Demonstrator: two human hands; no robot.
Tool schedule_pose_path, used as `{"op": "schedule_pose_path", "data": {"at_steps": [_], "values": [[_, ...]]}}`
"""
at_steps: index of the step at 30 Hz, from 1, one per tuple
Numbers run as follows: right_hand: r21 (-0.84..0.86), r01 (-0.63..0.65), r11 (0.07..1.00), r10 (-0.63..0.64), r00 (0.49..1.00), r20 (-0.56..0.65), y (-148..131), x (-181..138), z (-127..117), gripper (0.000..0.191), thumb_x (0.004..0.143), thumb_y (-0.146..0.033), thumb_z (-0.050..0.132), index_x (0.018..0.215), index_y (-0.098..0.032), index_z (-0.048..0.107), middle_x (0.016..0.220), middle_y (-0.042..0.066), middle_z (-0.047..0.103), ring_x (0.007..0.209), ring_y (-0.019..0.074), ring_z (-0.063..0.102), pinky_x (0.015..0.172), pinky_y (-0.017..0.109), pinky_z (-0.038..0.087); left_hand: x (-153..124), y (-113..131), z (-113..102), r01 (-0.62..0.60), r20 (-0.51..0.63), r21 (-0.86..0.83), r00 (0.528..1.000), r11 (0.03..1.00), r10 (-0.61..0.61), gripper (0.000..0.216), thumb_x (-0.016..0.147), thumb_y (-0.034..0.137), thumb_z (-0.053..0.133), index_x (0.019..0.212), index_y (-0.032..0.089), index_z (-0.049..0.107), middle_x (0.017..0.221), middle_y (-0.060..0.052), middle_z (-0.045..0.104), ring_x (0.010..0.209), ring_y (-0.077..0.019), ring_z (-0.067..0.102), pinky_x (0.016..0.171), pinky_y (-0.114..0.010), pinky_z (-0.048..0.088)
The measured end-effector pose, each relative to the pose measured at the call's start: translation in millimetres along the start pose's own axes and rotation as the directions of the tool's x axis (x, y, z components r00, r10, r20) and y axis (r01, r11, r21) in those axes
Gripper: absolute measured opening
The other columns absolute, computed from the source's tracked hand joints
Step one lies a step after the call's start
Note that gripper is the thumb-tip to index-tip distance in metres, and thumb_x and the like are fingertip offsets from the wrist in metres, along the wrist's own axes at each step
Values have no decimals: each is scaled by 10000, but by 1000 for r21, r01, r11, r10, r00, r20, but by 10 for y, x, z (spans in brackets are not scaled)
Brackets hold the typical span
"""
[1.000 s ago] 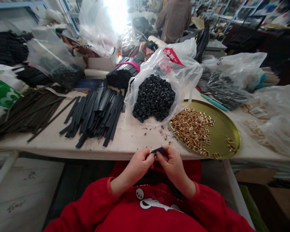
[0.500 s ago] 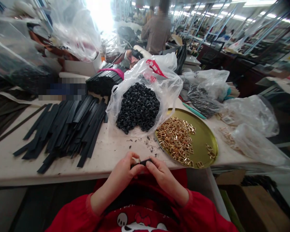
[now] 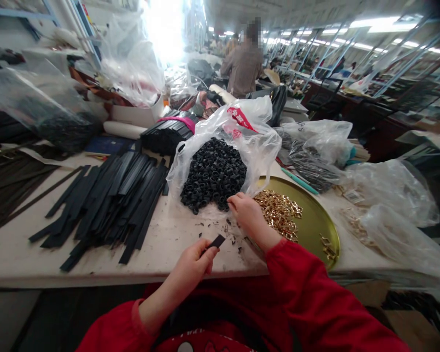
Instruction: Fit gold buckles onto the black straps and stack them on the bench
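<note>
My left hand (image 3: 198, 261) is closed in a pinch around a short black strap (image 3: 217, 241), whose flat end sticks out past the thumb. At the front right edge of a heap of small black loops (image 3: 214, 171), my right hand (image 3: 246, 212) has its fingers drawn together. Whether a loop is between those fingertips I cannot make out. The loops spill from an open clear plastic bag (image 3: 256, 134). Beside my right forearm, gold metal buckles (image 3: 278, 210) lie in a round gold tray (image 3: 315, 215), partly covered by that arm.
Many black strips (image 3: 110, 200) lie in a pile at the left of the pale table (image 3: 106, 274). A teal pen-like tool (image 3: 299, 181) rests behind the tray. Clear bags (image 3: 396, 190) crowd the right side. A person (image 3: 244, 66) stands farther back.
My right hand has let go of the strap and moved forward to the loops. The left hand keeps the strap, now tilted upward. The view has shifted slightly.
</note>
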State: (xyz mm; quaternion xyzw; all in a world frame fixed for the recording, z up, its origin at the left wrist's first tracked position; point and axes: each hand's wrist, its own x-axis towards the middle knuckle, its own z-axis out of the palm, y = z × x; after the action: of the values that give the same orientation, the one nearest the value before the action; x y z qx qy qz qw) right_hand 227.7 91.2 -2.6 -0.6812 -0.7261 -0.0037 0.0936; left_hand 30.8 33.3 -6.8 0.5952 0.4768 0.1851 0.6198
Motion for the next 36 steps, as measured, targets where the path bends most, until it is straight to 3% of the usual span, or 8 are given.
{"op": "schedule_pose_path", "data": {"at_steps": [3, 13, 25, 28, 31, 32, 34, 36], "values": [[-150, 4, 989, 11, 995, 99, -190, 111, 146, 158, 828, -271, 521, 844, -151, 622, 871, 103, 611, 803, 209, 593, 662, 287, 398, -36, -18, -24, -10, -34, 15, 999, 1000, 11, 249, 809, 403, 415, 715, 179, 470, 441, 86, 402, 395, -74, 345, 431, -191, 275], [-74, -35, 997, 41, 995, 88, -378, 102, 207, 184, 850, -312, 493, 942, -179, 579, 938, 96, 599, 853, 222, 596, 692, 302, 400, 9, -258, -122, -22, -100, -29, 995, 999, 19, 257, 804, 414, 415, 763, 173, 496, 404, 97, 408, 338, -69, 336, 390, -188, 267], [500, -186, 846, 142, 982, 124, -546, 33, 293, 105, 775, -215, 552, 854, -173, 607, 850, 61, 655, 799, 185, 596, 713, 296, 418, -6, -277, -316, -77, -273, 36, 958, 996, 83, 266, 803, 407, 431, 752, 167, 534, 428, 77, 442, 384, -81, 388, 424, -194, 287], [806, -266, 529, 147, 964, 221, -625, -218, 205, 204, 781, -361, 551, 899, -198, 584, 830, 22, 672, 735, 151, 609, 648, 265, 437, -8, -183, -318, -143, -309, 62, 938, 988, 156, 279, 817, 414, 425, 741, 170, 536, 459, 68, 460, 428, -88, 419, 464, -198, 313], [897, -395, -199, 143, 894, 425, -753, -433, 144, 262, 656, -394, 689, 817, -215, 584, 826, -2, 676, 734, 133, 610, 649, 247, 429, -22, -103, -270, -194, -314, 120, 923, 974, 222, 300, 830, 418, 414, 742, 167, 554, 482, 64, 454, 456, -93, 439, 482, -203, 315], [844, -403, -353, 132, 872, 471, -793, -483, 135, 275, 618, -382, 724, 782, -214, 582, 820, -7, 677, 728, 128, 606, 646, 242, 424, -32, -89, -251, -200, -305, 142, 923, 969, 235, 303, 835, 412, 408, 754, 167, 565, 485, 64, 446, 456, -94, 437, 481, -203, 310], [816, -393, -423, 149, 859, 491, -854, -549, 136, 271, 614, -386, 732, 748, -210, 576, 831, -7, 682, 712, 120, 596, 632, 234, 415, -59, -84, -219, -203, -285, 186, 925, 961, 250, 301, 844, 394, 397, 765, 167, 579, 489, 64, 435, 457, -93, 433, 479, -203, 299], [874, -351, -337, 215, 875, 434, -883, -591, 156, 263, 642, -406, 710, 731, -201, 572, 831, 4, 684, 701, 123, 586, 637, 243, 414, -89, -100, -200, -194, -274, 233, 927, 953, 256, 302, 851, 378, 389, 752, 171, 585, 496, 57, 439, 466, -94, 433, 478, -204, 289]]}}
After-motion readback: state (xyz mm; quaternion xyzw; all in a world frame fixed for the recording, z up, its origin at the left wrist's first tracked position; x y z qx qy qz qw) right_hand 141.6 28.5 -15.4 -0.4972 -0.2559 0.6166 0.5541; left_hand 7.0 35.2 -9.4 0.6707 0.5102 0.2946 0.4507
